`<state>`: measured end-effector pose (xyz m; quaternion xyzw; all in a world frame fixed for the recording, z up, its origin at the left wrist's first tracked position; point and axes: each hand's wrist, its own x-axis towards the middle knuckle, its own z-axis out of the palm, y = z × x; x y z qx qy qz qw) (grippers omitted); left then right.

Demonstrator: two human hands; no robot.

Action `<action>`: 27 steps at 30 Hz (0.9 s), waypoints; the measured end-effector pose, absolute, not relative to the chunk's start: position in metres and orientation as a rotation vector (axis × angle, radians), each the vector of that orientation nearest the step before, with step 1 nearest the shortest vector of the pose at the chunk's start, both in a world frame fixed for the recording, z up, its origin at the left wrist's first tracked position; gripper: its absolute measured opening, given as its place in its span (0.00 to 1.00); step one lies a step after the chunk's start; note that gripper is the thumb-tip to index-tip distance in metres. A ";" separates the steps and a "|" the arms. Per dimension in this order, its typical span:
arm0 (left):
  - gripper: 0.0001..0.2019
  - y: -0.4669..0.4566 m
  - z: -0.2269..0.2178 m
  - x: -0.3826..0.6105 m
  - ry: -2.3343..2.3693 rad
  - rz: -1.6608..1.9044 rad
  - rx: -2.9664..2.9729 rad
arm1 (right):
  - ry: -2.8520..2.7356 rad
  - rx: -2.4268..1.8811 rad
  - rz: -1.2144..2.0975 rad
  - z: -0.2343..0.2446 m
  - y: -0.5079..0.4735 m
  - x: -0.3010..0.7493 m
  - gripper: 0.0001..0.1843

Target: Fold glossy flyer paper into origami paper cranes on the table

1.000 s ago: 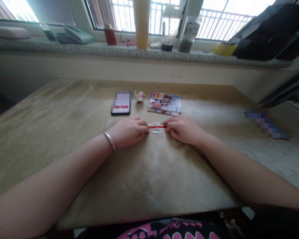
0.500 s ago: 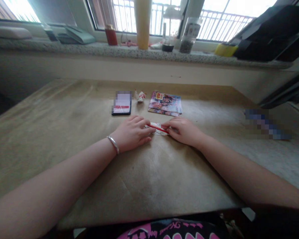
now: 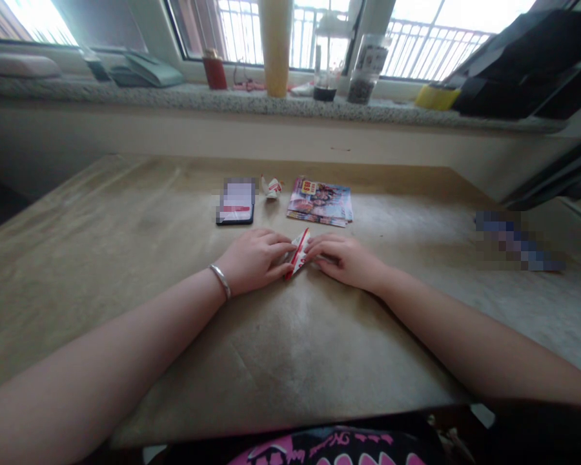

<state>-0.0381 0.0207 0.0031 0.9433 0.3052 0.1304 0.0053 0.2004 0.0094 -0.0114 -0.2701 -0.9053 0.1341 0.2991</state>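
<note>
A small piece of folded paper (image 3: pixel 299 253), white with red bands and print, lies slantwise between my two hands above the table. My left hand (image 3: pixel 259 259), with a silver bangle at the wrist, grips its left side between thumb and fingers. From the other side, my right hand (image 3: pixel 346 259) holds the paper's right edge with bent fingers. The fingertips cover parts of both edges. Just beyond the hands are a phone (image 3: pixel 235 201), a folded white-and-red paper piece (image 3: pixel 273 188) and a stack of printed leaflets (image 3: pixel 321 201).
The table (image 3: pixel 271 361) reaches to the wall below a granite windowsill (image 3: pixel 174 97). On the sill stand a red bottle (image 3: pixel 215 70), a tall yellowish cylinder (image 3: pixel 275 48), a clear container (image 3: pixel 366 71) and a black bag (image 3: pixel 523 71). A blurred-out flat item (image 3: pixel 518 242) lies at the right.
The paper has turned from lying crosswise to a steep slant, and its red-banded, printed face now shows. Both hands have shifted their hold on it slightly.
</note>
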 end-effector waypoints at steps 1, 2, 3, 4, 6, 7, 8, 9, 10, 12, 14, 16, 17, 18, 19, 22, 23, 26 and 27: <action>0.20 0.020 0.004 -0.038 0.930 0.405 2.946 | -2.421 -0.728 0.282 -0.012 0.011 0.201 0.12; 0.21 0.019 0.004 -0.038 0.904 0.397 2.943 | -2.448 -0.742 0.224 -0.012 0.012 0.202 0.12; 0.23 0.018 0.004 -0.038 0.886 0.384 2.943 | -2.478 -0.755 0.179 -0.012 0.013 0.203 0.11; 0.25 0.017 0.005 -0.037 0.877 0.373 2.948 | -2.508 -0.767 0.148 -0.012 0.014 0.203 0.11; 0.28 0.015 0.006 -0.036 0.885 0.356 2.965 | -2.549 -0.780 0.098 -0.011 0.014 0.204 0.11; 0.28 0.013 0.006 -0.035 0.895 0.351 2.973 | -2.561 -0.786 0.070 -0.010 0.014 0.204 0.11; 0.28 0.012 0.006 -0.034 0.903 0.350 2.980 | -2.571 -0.796 0.036 -0.010 0.013 0.204 0.12; 0.26 0.010 0.006 -0.033 0.909 0.352 2.985 | -2.582 -0.808 0.000 -0.009 0.012 0.204 0.13; 0.24 0.009 0.006 -0.032 0.915 0.356 2.987 | -2.594 -0.820 -0.034 -0.009 0.011 0.204 0.14; 0.20 0.006 0.006 -0.028 0.918 0.375 2.997 | -2.618 -0.848 -0.083 -0.008 0.009 0.203 0.15; 0.18 0.003 0.006 -0.025 0.919 0.413 3.018 | -2.636 -0.868 -0.112 -0.008 0.007 0.202 0.15; 0.16 0.002 0.005 -0.023 0.910 0.455 3.052 | -2.642 -0.885 -0.130 -0.007 0.005 0.201 0.15; 0.16 0.002 0.004 -0.024 0.905 0.472 3.069 | -2.643 -0.891 -0.141 -0.007 0.004 0.201 0.15; 0.16 0.003 0.004 -0.024 0.897 0.484 3.083 | -2.643 -0.892 -0.154 -0.007 0.004 0.201 0.15; 0.16 0.005 0.003 -0.025 0.885 0.490 3.094 | -2.644 -0.894 -0.168 -0.007 0.003 0.200 0.15; 0.17 0.013 0.001 -0.031 0.857 0.485 3.099 | -2.658 -0.893 -0.219 -0.005 0.002 0.200 0.15; 0.18 0.016 0.001 -0.032 0.848 0.479 3.096 | -2.667 -0.895 -0.235 -0.005 0.002 0.199 0.15; 0.15 0.023 -0.001 -0.036 0.849 0.474 3.082 | -2.685 -0.939 -0.292 -0.004 0.001 0.197 0.16; 0.15 0.025 -0.002 -0.037 0.849 0.484 3.080 | -2.687 -0.961 -0.313 -0.004 0.000 0.195 0.16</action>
